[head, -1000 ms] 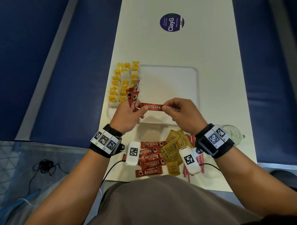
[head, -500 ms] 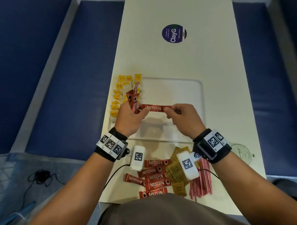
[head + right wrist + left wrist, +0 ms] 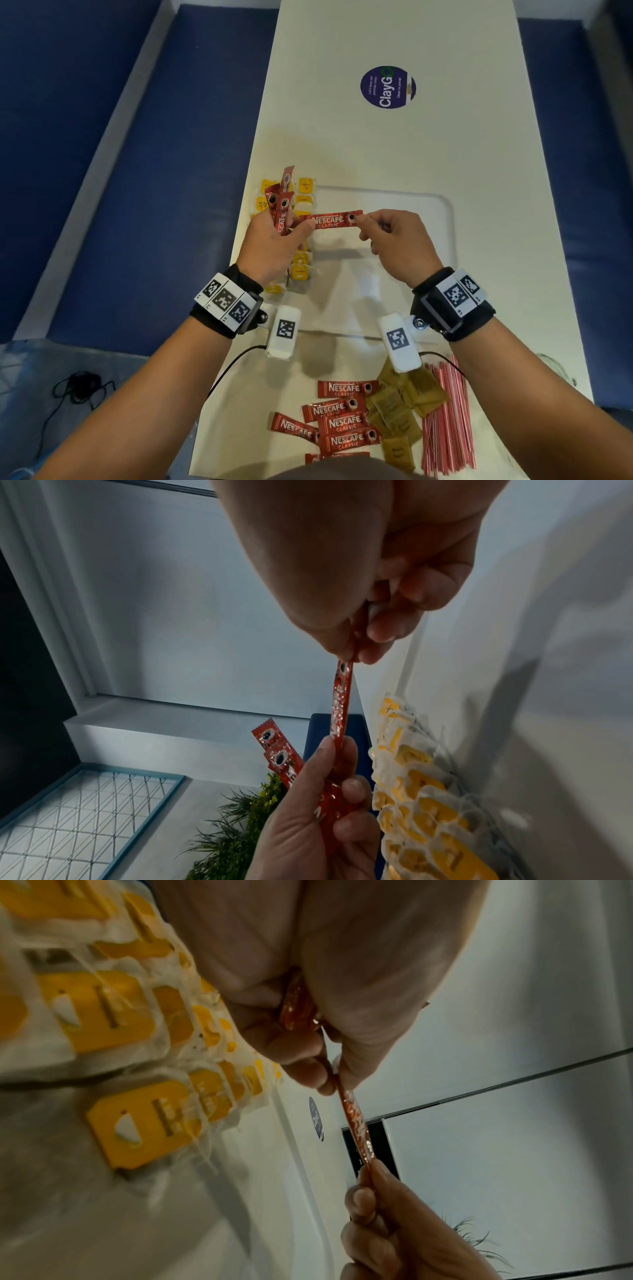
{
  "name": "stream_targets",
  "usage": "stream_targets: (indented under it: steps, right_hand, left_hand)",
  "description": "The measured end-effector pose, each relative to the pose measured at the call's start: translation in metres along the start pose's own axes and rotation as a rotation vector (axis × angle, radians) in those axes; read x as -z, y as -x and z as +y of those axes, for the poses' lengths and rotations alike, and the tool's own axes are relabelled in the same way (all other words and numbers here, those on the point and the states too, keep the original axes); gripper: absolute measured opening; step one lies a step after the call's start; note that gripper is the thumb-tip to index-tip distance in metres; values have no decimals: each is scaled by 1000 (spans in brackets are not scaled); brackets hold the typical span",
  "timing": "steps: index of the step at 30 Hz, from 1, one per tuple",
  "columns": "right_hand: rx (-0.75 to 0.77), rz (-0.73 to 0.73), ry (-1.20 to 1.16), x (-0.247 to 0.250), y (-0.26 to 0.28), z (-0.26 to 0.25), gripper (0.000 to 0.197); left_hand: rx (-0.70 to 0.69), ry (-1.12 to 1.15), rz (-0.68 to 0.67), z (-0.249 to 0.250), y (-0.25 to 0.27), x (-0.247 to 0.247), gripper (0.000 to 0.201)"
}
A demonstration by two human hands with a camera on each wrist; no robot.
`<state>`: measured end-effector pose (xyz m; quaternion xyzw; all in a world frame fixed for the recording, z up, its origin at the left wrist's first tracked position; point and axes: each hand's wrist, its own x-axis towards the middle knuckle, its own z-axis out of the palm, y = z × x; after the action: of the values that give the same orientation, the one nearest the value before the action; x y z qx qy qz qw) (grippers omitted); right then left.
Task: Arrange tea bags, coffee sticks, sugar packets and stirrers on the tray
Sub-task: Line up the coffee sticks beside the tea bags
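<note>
A red Nescafe coffee stick (image 3: 337,220) is stretched level between both hands above the white tray (image 3: 442,219). My right hand (image 3: 394,243) pinches its right end (image 3: 343,669). My left hand (image 3: 274,243) pinches its left end (image 3: 352,1112) and also grips a bunch of upright coffee sticks (image 3: 281,202). Yellow-tagged tea bags (image 3: 303,270) lie in rows along the tray's left side (image 3: 137,1118), partly hidden by the left hand. More coffee sticks (image 3: 342,421), brown sugar packets (image 3: 404,407) and red-striped stirrers (image 3: 448,421) lie on the table near my body.
The long cream table (image 3: 376,144) carries a round purple ClayGo sticker (image 3: 387,87) at the far end. Blue benches (image 3: 144,205) run along both sides. A clear round lid (image 3: 558,368) sits at the right table edge. A cable (image 3: 78,390) lies on the floor at left.
Both hands, still pinching the same stick, have moved a little away from my body over the tray; the pile near my body shows more fully.
</note>
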<state>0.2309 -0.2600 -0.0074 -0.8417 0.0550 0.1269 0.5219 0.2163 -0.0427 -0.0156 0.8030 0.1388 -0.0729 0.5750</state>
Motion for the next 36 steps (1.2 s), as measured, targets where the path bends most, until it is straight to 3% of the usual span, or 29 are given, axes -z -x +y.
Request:
stream_targets:
  steps: [6,19,23,26,36]
  right_hand:
    - [-33,100,-22,1,-31,1,39]
    - [-186,173,0,-23,-72,28,40]
    - [-216,203,29,-27,-77,28,39]
    - [-215,215,81,-28,-78,27,37]
    - [-218,244,88,-28,-82,26,33]
  left_hand:
    - [21,78,-21,1,-12,6,30]
    - [59,119,-83,-11,-11,12,51]
    - [81,201,-165,-6,-8,14,41]
    - [80,247,-219,-6,-7,14,46]
    - [192,370,-274,-9,-9,16,35]
